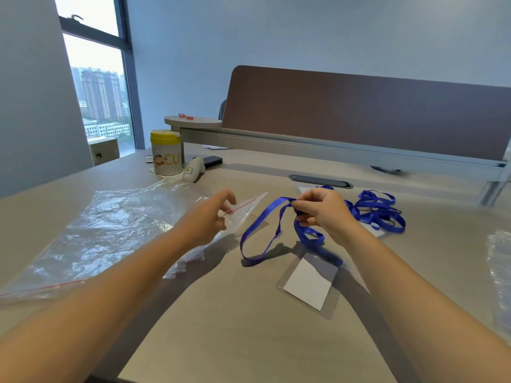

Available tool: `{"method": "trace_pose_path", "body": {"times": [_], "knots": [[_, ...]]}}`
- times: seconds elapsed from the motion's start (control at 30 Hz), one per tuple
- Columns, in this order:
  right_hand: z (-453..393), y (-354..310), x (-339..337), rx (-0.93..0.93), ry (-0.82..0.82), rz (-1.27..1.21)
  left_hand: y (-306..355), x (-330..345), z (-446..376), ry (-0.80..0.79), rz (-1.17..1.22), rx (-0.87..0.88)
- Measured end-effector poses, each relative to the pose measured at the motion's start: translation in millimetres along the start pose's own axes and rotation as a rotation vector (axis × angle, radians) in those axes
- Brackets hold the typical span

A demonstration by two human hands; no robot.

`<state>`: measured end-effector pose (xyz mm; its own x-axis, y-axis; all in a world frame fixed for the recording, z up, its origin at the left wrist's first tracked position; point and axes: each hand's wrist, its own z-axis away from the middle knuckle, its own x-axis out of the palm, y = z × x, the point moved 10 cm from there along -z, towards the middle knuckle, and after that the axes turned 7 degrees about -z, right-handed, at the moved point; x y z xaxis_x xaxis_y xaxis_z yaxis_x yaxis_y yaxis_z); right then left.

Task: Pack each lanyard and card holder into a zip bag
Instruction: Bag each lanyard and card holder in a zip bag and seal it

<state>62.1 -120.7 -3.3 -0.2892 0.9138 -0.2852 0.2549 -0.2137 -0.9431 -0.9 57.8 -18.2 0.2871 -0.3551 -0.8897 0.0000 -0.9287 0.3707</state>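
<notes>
My right hand (322,210) pinches a blue lanyard (260,225) and holds its gathered loops above the table. The strap hangs down to a clear card holder (309,286) with a white card, lying flat on the table below. My left hand (211,217) pinches the red-lined opening of a small clear zip bag (246,210), lifted slightly off the table. The two hands are a short way apart. A pile of more blue lanyards (378,212) with card holders lies behind my right hand.
Large clear plastic bags (96,233) spread over the table's left. More clear plastic (500,269) lies at the right edge. A yellow-lidded canister (166,152), a white device (193,170) and a dark phone (212,161) stand at the back left. A brown partition (359,111) closes the far side.
</notes>
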Motion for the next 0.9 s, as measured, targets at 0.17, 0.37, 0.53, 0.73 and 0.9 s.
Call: {"method": "trace_pose_path", "body": {"times": [0.17, 0.37, 0.53, 0.73, 0.9], "knots": [[12, 5, 11, 0.026, -0.002, -0.051, -11, -3, 13, 0.015, -0.346, -0.051], [19, 9, 15, 0.043, 0.048, -0.074, -24, 3, 34, -0.064, -0.483, -0.077], [14, -10, 17, 0.021, 0.044, -0.122, -13, -10, 36, -0.013, -0.369, 0.012], [4, -59, 19, -0.078, 0.013, -0.277, -6, -18, 30, 0.033, -0.27, 0.045], [-1, -84, 10, -0.152, 0.063, -0.399, -6, -18, 26, 0.027, -0.235, 0.044]]}}
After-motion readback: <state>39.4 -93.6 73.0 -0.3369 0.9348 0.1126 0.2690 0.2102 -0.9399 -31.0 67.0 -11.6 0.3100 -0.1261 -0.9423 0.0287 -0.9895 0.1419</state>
